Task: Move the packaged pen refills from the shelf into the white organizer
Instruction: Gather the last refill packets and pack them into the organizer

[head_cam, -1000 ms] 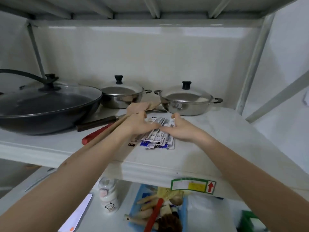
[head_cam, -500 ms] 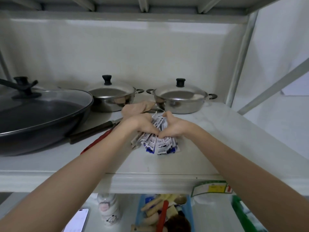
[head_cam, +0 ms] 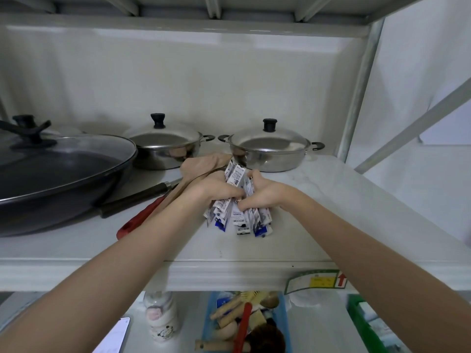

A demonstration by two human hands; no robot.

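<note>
A bunch of packaged pen refills (head_cam: pixel 239 220), thin white and blue packets, stands bundled on the white shelf (head_cam: pixel 318 200). My left hand (head_cam: pixel 216 189) grips the bunch from the left and my right hand (head_cam: pixel 265 194) grips it from the right, squeezing the packets together. The packets' upper ends (head_cam: pixel 235 174) stick up above my fingers and their lower ends fan out toward me on the shelf. No white organizer is in view.
A dark wok with glass lid (head_cam: pixel 58 171) fills the left of the shelf, and two lidded steel pots (head_cam: pixel 163 146) (head_cam: pixel 270 149) stand behind. Wooden and red-handled utensils (head_cam: pixel 142 215) lie under my left arm. Below are a blue tray of utensils (head_cam: pixel 244 324), a bottle (head_cam: pixel 160 317) and a phone (head_cam: pixel 112 337).
Both hands closed in from the sides on the flat spread of packets and gathered them into one upright bunch. The bunch now stands higher between my hands.
</note>
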